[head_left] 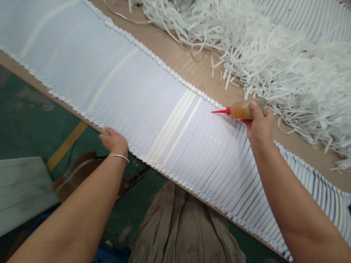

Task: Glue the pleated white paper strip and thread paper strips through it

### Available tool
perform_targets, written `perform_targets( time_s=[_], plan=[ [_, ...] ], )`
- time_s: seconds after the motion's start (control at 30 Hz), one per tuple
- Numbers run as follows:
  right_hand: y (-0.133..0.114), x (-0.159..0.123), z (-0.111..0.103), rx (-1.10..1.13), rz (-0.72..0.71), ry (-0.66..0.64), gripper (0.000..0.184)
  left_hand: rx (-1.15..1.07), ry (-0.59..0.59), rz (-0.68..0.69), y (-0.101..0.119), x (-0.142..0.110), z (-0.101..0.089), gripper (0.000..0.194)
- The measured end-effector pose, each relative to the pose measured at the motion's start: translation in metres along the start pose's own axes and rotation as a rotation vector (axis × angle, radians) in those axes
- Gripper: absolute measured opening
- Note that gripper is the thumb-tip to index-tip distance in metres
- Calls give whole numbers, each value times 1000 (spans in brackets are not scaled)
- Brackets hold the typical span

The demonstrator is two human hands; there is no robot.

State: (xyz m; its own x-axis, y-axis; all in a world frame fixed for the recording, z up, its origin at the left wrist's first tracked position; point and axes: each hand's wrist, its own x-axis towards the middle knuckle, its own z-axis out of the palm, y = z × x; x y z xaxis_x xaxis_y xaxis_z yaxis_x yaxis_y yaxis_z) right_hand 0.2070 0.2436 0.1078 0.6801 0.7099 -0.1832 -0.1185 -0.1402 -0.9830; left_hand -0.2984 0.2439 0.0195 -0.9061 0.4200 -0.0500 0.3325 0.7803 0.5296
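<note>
A long white panel of narrow strips (142,106), with crinkled edges and a few cream-coloured stripes, runs diagonally across the table. My right hand (260,122) is wrapped round a squeeze glue bottle (240,109) with amber contents. Its red pointed nozzle aims left, over the panel near the far edge. At the near edge of the panel rests my left hand (113,140), with a bracelet (119,156) on the wrist. Its fingers close over the edge, and the fingertips are partly hidden.
A big heap of loose white strips (296,73) covers the far right of the brown tabletop (186,58). Another striped panel (309,16) lies behind it. Below the near edge are a brown stool (82,171), a pale board (24,190) and the green floor (33,106).
</note>
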Motion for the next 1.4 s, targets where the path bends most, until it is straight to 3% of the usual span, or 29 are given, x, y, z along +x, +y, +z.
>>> perform_targets(
  time_s=[0.43, 0.73, 1.0, 1.27, 1.4],
  plan=[
    [-4, -88, -22, -43, 1, -155, 59, -13, -15, 13, -2, 2, 2, 37],
    [23, -150, -50, -274, -60, -175, 65, -49, -29, 3, 3, -6, -3, 33],
    [15, -218, -58, -476, -106, -227, 64, -68, -67, 14, 2, -6, -2, 40],
    [16, -246, -62, -576, -307, -376, 64, -91, -63, 13, 1, -4, -1, 37],
    [10, -238, -66, -433, -494, -542, 83, -80, -34, 5, -1, -3, 0, 32]
  ],
)
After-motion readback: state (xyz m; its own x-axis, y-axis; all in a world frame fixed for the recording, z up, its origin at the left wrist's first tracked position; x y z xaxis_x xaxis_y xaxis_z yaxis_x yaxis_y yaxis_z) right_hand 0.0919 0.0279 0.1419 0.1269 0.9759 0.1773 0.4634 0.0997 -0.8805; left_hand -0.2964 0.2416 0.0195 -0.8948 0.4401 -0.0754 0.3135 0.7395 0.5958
